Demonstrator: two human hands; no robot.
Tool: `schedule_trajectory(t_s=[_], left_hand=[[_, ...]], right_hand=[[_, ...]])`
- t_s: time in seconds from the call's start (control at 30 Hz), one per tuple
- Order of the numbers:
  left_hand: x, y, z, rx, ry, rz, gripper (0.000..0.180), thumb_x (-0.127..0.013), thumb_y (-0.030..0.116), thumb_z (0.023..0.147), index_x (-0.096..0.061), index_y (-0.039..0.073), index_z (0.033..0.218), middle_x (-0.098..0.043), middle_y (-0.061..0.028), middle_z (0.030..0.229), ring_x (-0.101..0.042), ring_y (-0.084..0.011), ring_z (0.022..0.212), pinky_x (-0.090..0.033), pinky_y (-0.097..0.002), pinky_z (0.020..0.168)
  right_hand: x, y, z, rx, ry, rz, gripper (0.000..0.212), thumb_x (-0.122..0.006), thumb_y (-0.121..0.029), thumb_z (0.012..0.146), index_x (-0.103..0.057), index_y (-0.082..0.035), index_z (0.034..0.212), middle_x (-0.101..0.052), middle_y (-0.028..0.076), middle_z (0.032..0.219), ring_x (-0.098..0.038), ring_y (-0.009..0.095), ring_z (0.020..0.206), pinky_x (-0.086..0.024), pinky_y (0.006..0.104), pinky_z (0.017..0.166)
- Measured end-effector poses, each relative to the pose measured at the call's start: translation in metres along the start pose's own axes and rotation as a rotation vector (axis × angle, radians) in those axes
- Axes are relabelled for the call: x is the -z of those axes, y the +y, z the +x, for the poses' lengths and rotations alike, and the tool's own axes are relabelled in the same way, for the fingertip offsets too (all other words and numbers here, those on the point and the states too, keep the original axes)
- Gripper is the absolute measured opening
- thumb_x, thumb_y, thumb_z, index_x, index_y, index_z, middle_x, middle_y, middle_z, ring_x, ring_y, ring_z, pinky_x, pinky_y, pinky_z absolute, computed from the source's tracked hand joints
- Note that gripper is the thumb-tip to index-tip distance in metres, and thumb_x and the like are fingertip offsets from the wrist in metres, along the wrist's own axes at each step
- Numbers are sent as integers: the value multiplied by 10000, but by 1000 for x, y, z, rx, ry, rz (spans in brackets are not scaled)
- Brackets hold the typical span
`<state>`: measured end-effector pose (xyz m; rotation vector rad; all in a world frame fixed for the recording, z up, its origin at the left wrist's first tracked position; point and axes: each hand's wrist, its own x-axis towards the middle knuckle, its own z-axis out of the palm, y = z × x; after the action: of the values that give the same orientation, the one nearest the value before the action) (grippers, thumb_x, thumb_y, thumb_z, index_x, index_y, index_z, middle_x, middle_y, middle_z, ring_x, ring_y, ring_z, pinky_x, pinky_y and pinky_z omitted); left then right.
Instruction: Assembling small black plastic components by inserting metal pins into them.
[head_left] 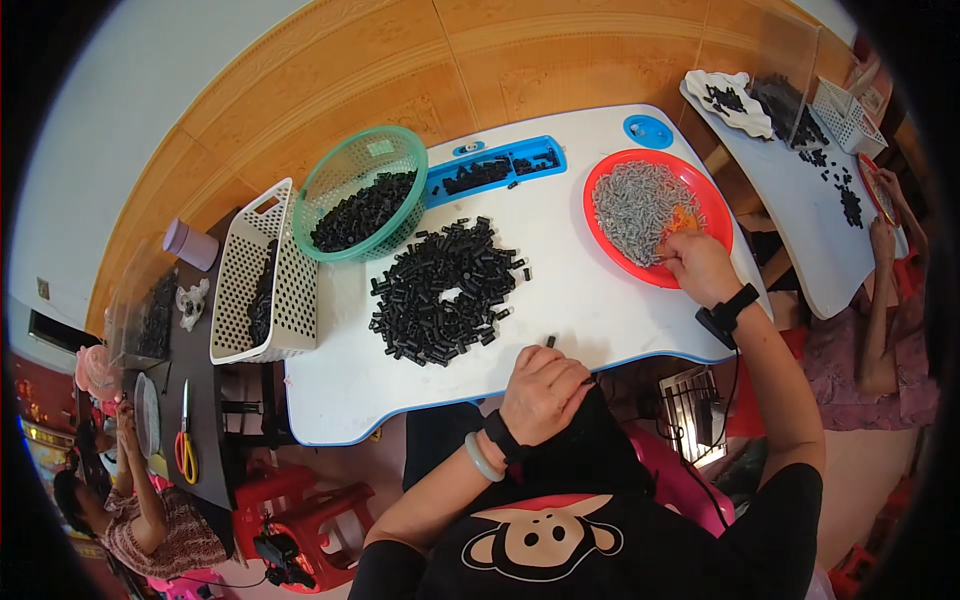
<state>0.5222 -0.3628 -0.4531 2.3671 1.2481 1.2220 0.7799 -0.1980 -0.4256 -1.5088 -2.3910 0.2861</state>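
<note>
My right hand reaches into a red plate, its fingers pinched at the near side of a heap of small grey screw-like pieces. Some orange pieces lie beside those fingertips; what they pinch is hidden. At the table's front edge my left hand is closed, with a bit of something dark showing by its fingers. Just beyond it lies a single small black cylindrical part. A large pile of similar black parts spreads over the white table, left of both hands.
Behind the pile stand a green basket of black parts and a blue recessed tray. A white perforated basket is at the left, with scissors on a dark table. People sit at both sides; red stools stand lower left.
</note>
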Motion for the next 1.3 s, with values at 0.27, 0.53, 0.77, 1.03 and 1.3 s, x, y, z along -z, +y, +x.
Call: schedule_trajectory(t_s=[0.27,0.53,0.77,1.03,1.3], left_hand=[[8,-8,-1,83,81,41,237,-739,16,665,-622,57,867,-631,-72,850,-578,-284,820,-438,-387,781],[20,13,-5,335,203,-281,193,-760,10,699,-657,26,862,-619,-84,809,-585,-230,755,-463,-298,660],[46,36,-5,746,213,-977,179,-708,-51,787,-644,-7,948,-648,-51,858,-610,-113,811,-491,-232,736],[77,64,-1,680,185,-1205,212,-670,-74,814,-636,-39,1021,-646,-86,926,-620,-126,863,-493,-227,764],[87,74,-8,539,207,-913,196,-721,-35,783,-651,-21,966,-618,-50,826,-537,-89,709,-433,-216,645]], right_hand=[[3,9,-7,91,43,73,69,-582,-5,760,-621,-12,816,-637,166,826,-613,363,796,-497,436,714],[5,5,-2,50,-14,84,124,-581,70,712,-611,0,811,-617,162,797,-612,323,754,-494,365,684],[4,2,-13,95,188,363,129,-559,20,804,-625,18,915,-631,164,880,-631,274,823,-501,338,740],[37,-128,-57,118,13,1075,80,-612,20,798,-615,28,877,-608,73,856,-571,142,788,-456,246,728],[40,-181,-81,416,-83,1286,146,-720,-8,767,-687,-9,909,-604,101,912,-569,135,777,-436,239,686]])
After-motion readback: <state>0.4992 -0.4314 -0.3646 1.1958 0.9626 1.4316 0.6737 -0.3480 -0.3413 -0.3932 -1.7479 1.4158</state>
